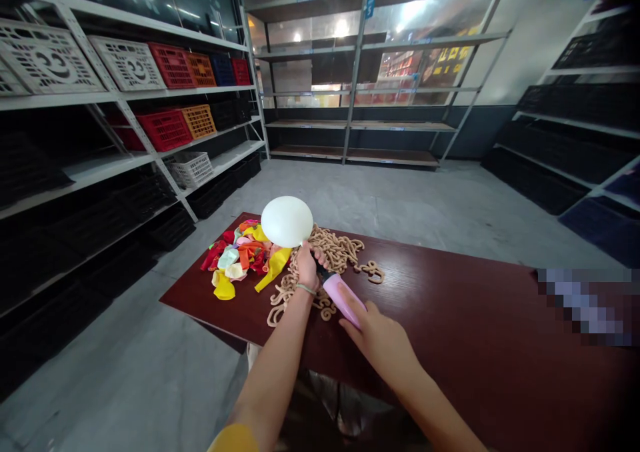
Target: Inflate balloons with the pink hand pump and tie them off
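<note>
Left hand: the left hand [307,272] is gripping the neck of the inflated white balloon [287,221]; its fingers [320,257] are closed around the neck, right where it meets the black nozzle [325,276].

Right hand: the right hand [375,342] is holding the pink balloon pump [346,300]; its fingers [358,307] are closed against the pump's pink body.

Balloon and pump: the white balloon is hanging in the air above the far half of the surface [450,312]; the pink balloon pump is angling across the middle of the surface, not resting on it.

Surface: the dark red wood-grain surface is carrying everything else nearby; the heap of deflated balloons [240,259] is lying near its far left edge; the tan looped cord [337,255] is sprawling just beside that heap.

Behind: the metal shelving [356,72] is standing beyond the surface; the red plastic crate [173,65] and white plastic crate [127,63] are sitting on its left section.
</note>
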`<state>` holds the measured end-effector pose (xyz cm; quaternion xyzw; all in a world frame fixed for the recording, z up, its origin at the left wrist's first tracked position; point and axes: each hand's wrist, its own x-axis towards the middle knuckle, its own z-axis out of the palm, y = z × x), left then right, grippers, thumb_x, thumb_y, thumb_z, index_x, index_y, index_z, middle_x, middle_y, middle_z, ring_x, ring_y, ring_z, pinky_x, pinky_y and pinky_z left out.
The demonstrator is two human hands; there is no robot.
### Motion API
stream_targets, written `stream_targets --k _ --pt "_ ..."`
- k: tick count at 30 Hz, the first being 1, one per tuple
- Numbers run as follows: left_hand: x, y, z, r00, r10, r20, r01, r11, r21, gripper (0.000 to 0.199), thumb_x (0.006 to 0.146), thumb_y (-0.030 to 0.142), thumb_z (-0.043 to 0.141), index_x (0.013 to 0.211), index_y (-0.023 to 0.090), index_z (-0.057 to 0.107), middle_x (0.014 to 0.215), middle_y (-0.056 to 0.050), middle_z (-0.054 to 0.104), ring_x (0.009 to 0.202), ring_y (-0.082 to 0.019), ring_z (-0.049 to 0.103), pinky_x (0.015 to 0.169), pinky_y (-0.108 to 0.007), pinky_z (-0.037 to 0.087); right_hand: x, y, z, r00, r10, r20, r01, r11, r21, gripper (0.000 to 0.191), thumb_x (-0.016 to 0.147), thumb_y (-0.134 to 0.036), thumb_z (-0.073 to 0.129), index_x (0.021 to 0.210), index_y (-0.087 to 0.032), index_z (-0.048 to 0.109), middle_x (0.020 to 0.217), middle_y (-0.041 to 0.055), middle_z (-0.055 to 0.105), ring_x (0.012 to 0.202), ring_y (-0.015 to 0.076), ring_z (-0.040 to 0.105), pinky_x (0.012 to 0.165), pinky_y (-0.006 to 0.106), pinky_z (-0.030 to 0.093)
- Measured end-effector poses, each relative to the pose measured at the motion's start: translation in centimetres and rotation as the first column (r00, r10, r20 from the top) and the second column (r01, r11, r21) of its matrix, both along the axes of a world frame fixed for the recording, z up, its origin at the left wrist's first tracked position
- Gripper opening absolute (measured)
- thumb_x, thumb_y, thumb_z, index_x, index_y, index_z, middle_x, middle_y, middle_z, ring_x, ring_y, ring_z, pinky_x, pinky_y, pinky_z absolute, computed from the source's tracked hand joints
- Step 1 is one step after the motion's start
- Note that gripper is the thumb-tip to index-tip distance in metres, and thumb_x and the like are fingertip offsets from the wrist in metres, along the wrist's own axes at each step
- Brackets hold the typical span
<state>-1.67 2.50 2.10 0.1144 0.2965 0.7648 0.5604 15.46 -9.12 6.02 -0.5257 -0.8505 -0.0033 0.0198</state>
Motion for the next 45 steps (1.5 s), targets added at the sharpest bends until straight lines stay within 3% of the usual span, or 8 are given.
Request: stream_targets --k 7,16,21,25,30,34,39,45 --pt "-0.3 0.0 0.3 0.998 0.017 0.068 -0.019 0.999 0.04 0.033 0.095 0.041 0.053 0.072 0.021 0.039 0.054 0.007 0.033 0.038 -0.007 0.034 0.037 -0.02 0.028 5.4 -2.8 0.2 0.999 0.047 0.004 -0.047 0.999 0.022 0.069 0.092 -0.038 0.057 0.153 -0.043 0.025 0.081 -0.0009 0.061 0.061 0.0179 0.067 0.047 0.023 0.034" --pt "-0.1 -0.3 0.7 0.999 0.023 0.031 -0.023 1.0 -0.007 0.034 0.095 0.041 0.053 0.072 0.021 0.038 0.052 0.007 0.033 0.037 -0.007 0.032 0.036 -0.02 0.026 0.4 0.1 1.0 0.999 -0.002 -0.049 -0.002 0.996 -0.087 0.068 0.095 -0.042 0.052 0.155 -0.042 0.02 0.095 0.003 0.066 0.072 0.0217 0.071 0.054 0.026 0.037" --pt "0.1 0.0 0.3 0.999 -0.004 0.036 0.005 1.0 -0.019 0.033 0.097 0.04 0.049 0.073 0.021 0.038 0.051 0.007 0.033 0.037 -0.008 0.033 0.037 -0.02 0.026 3.6 -1.6 -0.3 0.999 0.006 -0.052 -0.01 0.996 -0.088 0.066 0.096 -0.04 0.05 0.155 -0.041 0.019 0.091 0.0018 0.064 0.072 0.0211 0.07 0.053 0.025 0.036" --pt "-0.4 0.1 0.1 0.995 0.011 0.096 -0.012 1.0 0.01 0.032 0.098 0.038 0.048 0.073 0.02 0.039 0.053 0.007 0.033 0.038 -0.007 0.033 0.038 -0.02 0.027 5.4 -2.6 0.9 1.0 0.025 -0.005 -0.025 0.996 -0.081 0.068 0.093 -0.04 0.054 0.153 -0.044 0.022 0.087 0.0008 0.064 0.065 0.0201 0.069 0.052 0.024 0.035" --pt "-0.5 -0.1 0.6 0.996 0.023 0.091 -0.023 1.0 0.0 0.034 0.098 0.037 0.049 0.071 0.02 0.037 0.054 0.007 0.032 0.038 -0.006 0.032 0.037 -0.019 0.026 1.4 -0.9 2.6 0.996 -0.02 0.086 0.03 0.993 -0.118 0.066 0.095 -0.039 0.051 0.154 -0.045 0.021 0.091 0.0041 0.065 0.07 0.0235 0.07 0.053 0.025 0.038" --pt "-0.5 -0.3 1.0 0.999 0.008 0.05 -0.008 1.0 -0.002 0.035 0.097 0.038 0.051 0.07 0.02 0.038 0.053 0.007 0.032 0.037 -0.006 0.032 0.036 -0.02 0.024 -1.2 0.4 1.5 1.0 -0.02 0.023 0.023 0.993 -0.115 0.068 0.095 -0.044 0.05 0.155 -0.043 0.018 0.099 0.0058 0.065 0.076 0.0232 0.071 0.057 0.026 0.041" --pt "-0.9 -0.1 0.6 0.998 -0.006 0.063 0.003 0.999 0.054 0.034 0.096 0.041 0.052 0.073 0.02 0.041 0.053 0.007 0.032 0.037 -0.007 0.032 0.036 -0.02 0.024 2.0 -1.0 -0.1 0.999 0.017 -0.051 -0.023 0.994 -0.111 0.063 0.097 -0.04 0.047 0.155 -0.04 0.02 0.095 0.0036 0.064 0.076 0.0212 0.07 0.056 0.024 0.039" --pt "-1.1 -0.1 0.7 0.992 0.027 0.125 -0.036 0.997 0.074 0.037 0.094 0.045 0.057 0.073 0.02 0.04 0.053 0.008 0.031 0.038 -0.006 0.031 0.037 -0.019 0.024 4.3 -2.0 1.6 1.0 0.024 0.011 -0.022 0.992 -0.127 0.063 0.095 -0.042 0.05 0.153 -0.042 0.025 0.092 0.0027 0.065 0.069 0.0222 0.07 0.053 0.026 0.037"
